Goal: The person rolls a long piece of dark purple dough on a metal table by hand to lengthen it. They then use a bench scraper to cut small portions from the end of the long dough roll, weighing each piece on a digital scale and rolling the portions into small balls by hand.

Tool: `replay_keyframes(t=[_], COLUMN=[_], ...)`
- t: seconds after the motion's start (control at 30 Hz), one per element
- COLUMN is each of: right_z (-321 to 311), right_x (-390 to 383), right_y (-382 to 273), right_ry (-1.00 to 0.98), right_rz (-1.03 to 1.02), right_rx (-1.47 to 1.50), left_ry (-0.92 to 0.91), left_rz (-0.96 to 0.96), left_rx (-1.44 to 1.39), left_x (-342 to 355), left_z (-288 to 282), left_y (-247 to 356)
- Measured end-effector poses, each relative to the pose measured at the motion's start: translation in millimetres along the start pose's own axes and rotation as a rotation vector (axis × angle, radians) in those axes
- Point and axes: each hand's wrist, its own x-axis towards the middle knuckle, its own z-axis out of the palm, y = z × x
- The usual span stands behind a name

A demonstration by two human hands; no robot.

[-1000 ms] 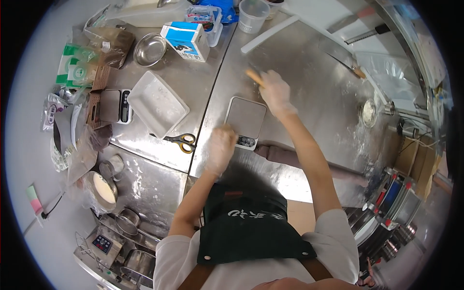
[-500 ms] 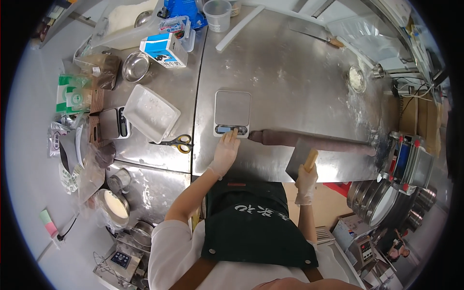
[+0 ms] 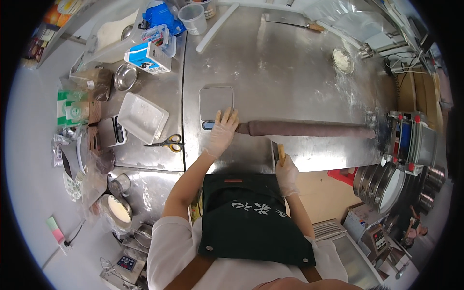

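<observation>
My gloved left hand point(image 3: 224, 133) lies over the lower right corner of a kitchen scale point(image 3: 216, 102), fingers stretched out. Its fingertips reach the left tip of a long brown dough log point(image 3: 309, 128), which runs rightward across the steel table; they partly hide the scale's display. In my gloved right hand point(image 3: 288, 176) is a dough scraper, gripped by its wooden handle point(image 3: 281, 153). The scraper's blade point(image 3: 274, 157), seen nearly edge-on, stands near the front edge of the table, apart from the dough.
Left of the scale lie scissors point(image 3: 173, 143), a white plastic tub point(image 3: 143, 118) and a second scale point(image 3: 112, 131). A carton point(image 3: 148, 58) and metal bowl point(image 3: 126, 77) stand farther back. At the far right are a flour bowl point(image 3: 342, 60) and a cleaver point(image 3: 287, 19). Stacked sieves point(image 3: 379, 188) sit right.
My left hand has shifted from the scale's display toward the dough's left tip. My right hand has brought the scraper leftward, away from the middle of the dough. The whole view has shifted slightly.
</observation>
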Motion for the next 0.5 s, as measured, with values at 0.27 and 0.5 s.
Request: replay_keyframes(t=[0.27, 0.5], right_z=[-4, 16], right_x=[27, 54], right_y=[-101, -130], right_ry=[0.047, 0.102], right_rz=[0.125, 0.127], right_rx=[0.034, 0.098], left_ry=[0.121, 0.476], left_rz=[-0.031, -0.064], left_rx=[-0.438, -0.901], left_x=[5, 85], left_z=[-19, -63], left_y=[-1, 21])
